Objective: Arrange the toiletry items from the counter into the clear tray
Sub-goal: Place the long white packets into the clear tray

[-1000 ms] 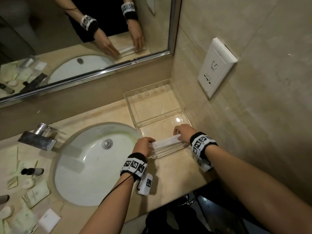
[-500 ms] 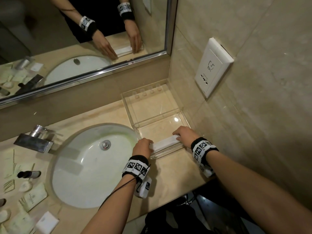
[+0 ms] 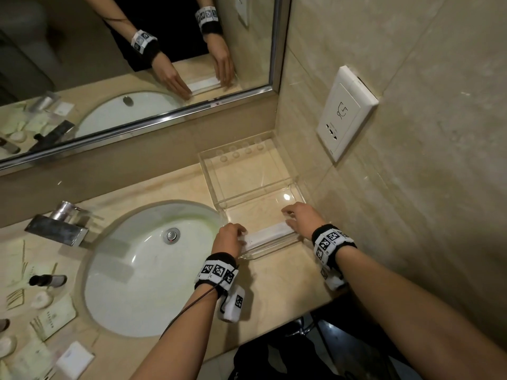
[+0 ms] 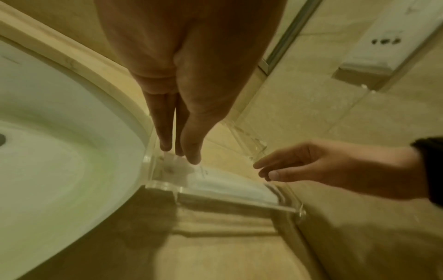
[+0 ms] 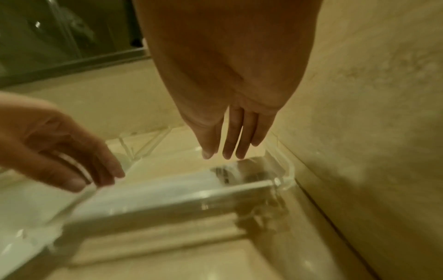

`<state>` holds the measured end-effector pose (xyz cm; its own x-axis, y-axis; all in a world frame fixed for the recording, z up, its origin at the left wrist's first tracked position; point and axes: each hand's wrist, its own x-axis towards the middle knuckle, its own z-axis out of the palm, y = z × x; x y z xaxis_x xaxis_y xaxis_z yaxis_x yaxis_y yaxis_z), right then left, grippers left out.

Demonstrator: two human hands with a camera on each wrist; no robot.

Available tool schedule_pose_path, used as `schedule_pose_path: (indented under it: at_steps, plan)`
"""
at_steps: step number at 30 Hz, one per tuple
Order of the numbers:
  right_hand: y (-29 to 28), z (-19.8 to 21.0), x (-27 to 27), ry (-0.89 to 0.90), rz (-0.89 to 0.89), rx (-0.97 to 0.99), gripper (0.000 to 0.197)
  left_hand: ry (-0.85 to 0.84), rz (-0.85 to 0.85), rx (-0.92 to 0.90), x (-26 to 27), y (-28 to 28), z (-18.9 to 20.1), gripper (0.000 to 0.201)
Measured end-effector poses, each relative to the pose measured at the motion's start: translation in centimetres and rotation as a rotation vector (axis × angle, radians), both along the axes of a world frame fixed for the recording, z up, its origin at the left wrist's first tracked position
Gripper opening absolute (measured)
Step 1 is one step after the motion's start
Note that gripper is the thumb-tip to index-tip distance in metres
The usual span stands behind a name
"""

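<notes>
A long white packet [image 3: 270, 234] lies flat in the near compartment of the clear tray [image 3: 208, 174], along its front wall. My left hand [image 3: 241, 234] is at the packet's left end, its fingers straight and pointing down, the tips touching or just above the packet [image 4: 227, 181]. My right hand [image 3: 288, 218] hovers just over the right end with straight fingers [image 5: 230, 151] and holds nothing. The tray's far compartment holds nothing.
The tray stands in the corner against the tiled right wall, under a wall socket [image 3: 345, 113]. The white sink [image 3: 131, 270] and faucet [image 3: 55, 226] are to its left. Left of the sink lie a small bottle [image 3: 48, 280], sachets [image 3: 52, 319], round soaps [image 3: 41, 298] and a white box [image 3: 74, 359].
Both hands lowered the packet over the front wall into the near compartment. The right hand then let go of its end and its fingers straightened; the left hand's grip loosened.
</notes>
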<state>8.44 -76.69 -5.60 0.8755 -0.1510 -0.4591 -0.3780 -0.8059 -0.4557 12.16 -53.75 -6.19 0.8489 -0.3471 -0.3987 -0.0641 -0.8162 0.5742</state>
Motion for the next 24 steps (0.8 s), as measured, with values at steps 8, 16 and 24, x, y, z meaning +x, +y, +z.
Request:
schedule_pose_path:
  at_steps: [8, 16, 24]
  plan:
    - [4.1, 3.7, 3.2, -0.380, -0.182, 0.303, 0.012, 0.030, 0.372, -0.305, 0.2, 4.8, 2.8, 0.015]
    - [14.1, 5.4, 4.9, -0.343, -0.005, 0.576, 0.011, -0.005, 0.770, -0.430, -4.2, 13.2, 6.1, 0.011]
    - [24.2, 5.9, 3.8, -0.239, 0.231, 0.693, 0.009, -0.082, 1.004, -0.368, -10.1, 21.6, 8.0, 0.008]
